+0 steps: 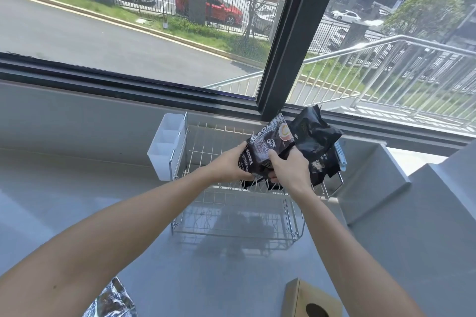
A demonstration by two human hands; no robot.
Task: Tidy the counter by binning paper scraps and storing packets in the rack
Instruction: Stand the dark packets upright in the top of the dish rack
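Observation:
A white wire rack point(206, 152) with two tiers stands on the grey counter below the window. Both my hands grip a dark coffee packet point(268, 144) with white lettering, held upright over the rack's upper tier. My left hand point(231, 162) holds its left edge and my right hand point(288, 167) its lower right side. A second black packet point(316, 134) leans in the rack just to the right, behind my right hand. Something light blue point(341, 154) shows behind that packet.
A white plastic holder point(164, 147) hangs on the rack's left side. A silver foil packet point(113, 301) lies at the bottom left of the counter point(103, 188). A brown cardboard box point(309, 301) with a round hole sits at the bottom right. A raised ledge point(373, 177) stands right of the rack.

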